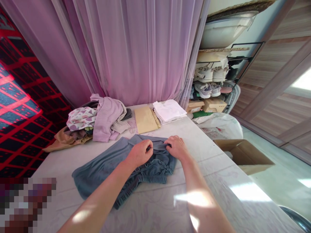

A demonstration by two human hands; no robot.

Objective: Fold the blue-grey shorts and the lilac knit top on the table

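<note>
A blue-grey garment [102, 171] with a gathered elastic edge lies spread on the patterned tablecloth [145, 213]; its exact kind is hard to tell. My left hand [142, 152] pinches its far edge near the middle. At the far right part of the same edge, my right hand [177, 147] is closed on the cloth too. Between the hands the fabric is bunched, and the dark inside shows below them. Just beyond lie a folded tan cloth [145, 120] and a stack of folded white and pale pink cloth [169, 111].
A heap of loose clothes, with a lilac ribbed top [108, 119] on it, sits at the back left. Purple curtains [141, 51] hang behind. To the right are an open cardboard box [245, 155], a plastic bag [218, 124] and a shoe rack [230, 60].
</note>
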